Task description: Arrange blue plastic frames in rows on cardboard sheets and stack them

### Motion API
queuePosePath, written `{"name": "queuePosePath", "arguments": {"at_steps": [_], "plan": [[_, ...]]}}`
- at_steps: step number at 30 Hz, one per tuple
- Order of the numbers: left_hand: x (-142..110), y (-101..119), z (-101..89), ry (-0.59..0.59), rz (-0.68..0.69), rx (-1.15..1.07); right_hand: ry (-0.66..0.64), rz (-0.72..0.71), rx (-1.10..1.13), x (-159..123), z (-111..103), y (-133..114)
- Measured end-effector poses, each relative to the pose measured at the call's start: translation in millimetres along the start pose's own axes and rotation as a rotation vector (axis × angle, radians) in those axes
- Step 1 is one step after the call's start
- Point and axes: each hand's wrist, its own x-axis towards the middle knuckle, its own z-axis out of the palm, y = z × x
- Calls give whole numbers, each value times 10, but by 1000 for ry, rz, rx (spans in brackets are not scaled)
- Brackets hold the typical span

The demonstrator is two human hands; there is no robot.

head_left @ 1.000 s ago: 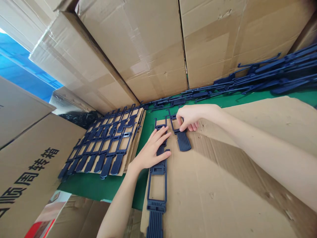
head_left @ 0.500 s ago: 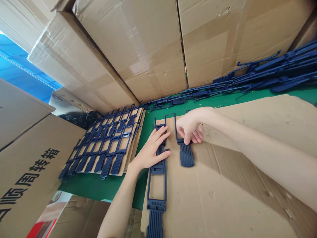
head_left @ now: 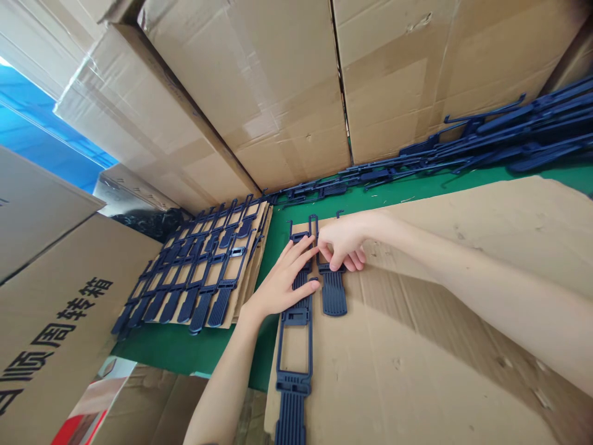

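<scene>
Two dark blue plastic frames lie end to end down the left edge of a large cardboard sheet [head_left: 398, 371]. My left hand [head_left: 278, 278] rests on the upper one, fingers spread, covering much of it. The lower frame [head_left: 294, 386] has an open rectangular window and a ridged tab. Just right of my left hand, my right hand [head_left: 345, 241] is closed on another dark blue plastic frame [head_left: 334, 295], its ridged tab towards me. My right fingers hide part of this frame's window. It lies close beside the upper frame, near my left fingertips.
To the left, a stack of cardboard sheets [head_left: 254, 262] carries rows of similar frames. A loose heap of blue frames [head_left: 523, 133] runs along the back of the green table [head_left: 194, 358]. Large cardboard boxes [head_left: 278, 93] stand behind, and another box [head_left: 60, 290] stands at the left.
My right hand has moved left with its plastic frame, bringing it up beside the upper frame under my left hand. My left hand has stayed in place.
</scene>
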Motion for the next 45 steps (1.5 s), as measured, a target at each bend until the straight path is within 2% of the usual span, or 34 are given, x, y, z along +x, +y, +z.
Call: {"name": "queuePosePath", "arguments": {"at_steps": [3,5,8,11,13,17,22,25,28,38,45], "plan": [[3,10,-10,-3,-10,-4,18,-25,31,-56,-44,31],[3,18,-16,-5,-18,-10,105,-89,87,-115,-115,103],[2,29,-25,4,-11,-22,399,-167,132,-184,-261,313],[-1,37,-33,9,1,-28,807,-24,-49,-167,-364,598],[-3,38,-35,12,4,-31,968,101,-178,-112,-373,789],[-6,33,-35,14,1,-42,1027,243,-259,-38,-301,1098],[-8,31,-34,15,-2,-53,1149,467,-308,-178,-279,1372],[-14,32,-35,25,2,-70,1129,562,-308,-250,-293,1478],[-21,26,-31,43,4,-115,1124,571,-305,-242,-287,1519],[-20,-49,16,155,11,-261,1248,506,-261,-222,-270,1484],[9,-41,10,299,-6,-260,1390,386,-295,-457,-480,1225]]}}
